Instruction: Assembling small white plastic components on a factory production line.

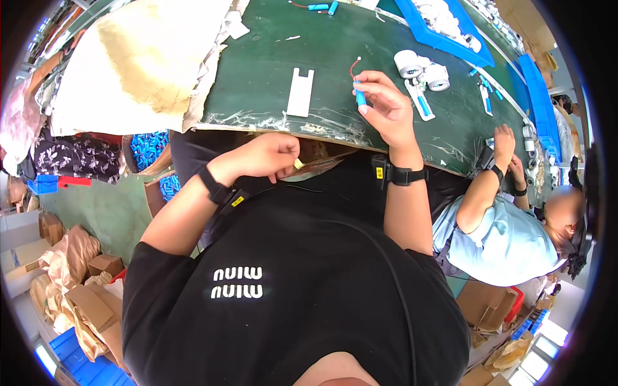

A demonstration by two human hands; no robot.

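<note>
Over the front part of the green worktop (257, 96), my right hand (391, 109) gripped a slim blue cylindrical battery cell (360, 98) between thumb and fingertips, its thin red wire (353, 68) rising from the top to a small white connector (358, 59). Just off the table's edge, my left hand (267, 156) was curled in, its fingertips pinching a small pale-yellow piece (298, 164). Between my hands, farther in on the table, lay a flat white plastic holder with two prongs (300, 94). Right of the cell were round-headed white plastic housings (418, 69) and, just beside them, an elongated white plastic part (423, 109) with a blue insert. Beyond stood a blue plastic tray heaped with white parts (479, 59). As for writing, two rows of white block lettering (237, 282) crossed the chest of my black short-sleeved shirt (309, 257), and each black wrist strap bore a small yellow label, one on the left (237, 201) and one on the right (379, 172), with dark characters too small to make out surely. To my right, a co-worker in a light-blue top (499, 238) had both hands at the table's edge; I could not tell what they gripped.
</note>
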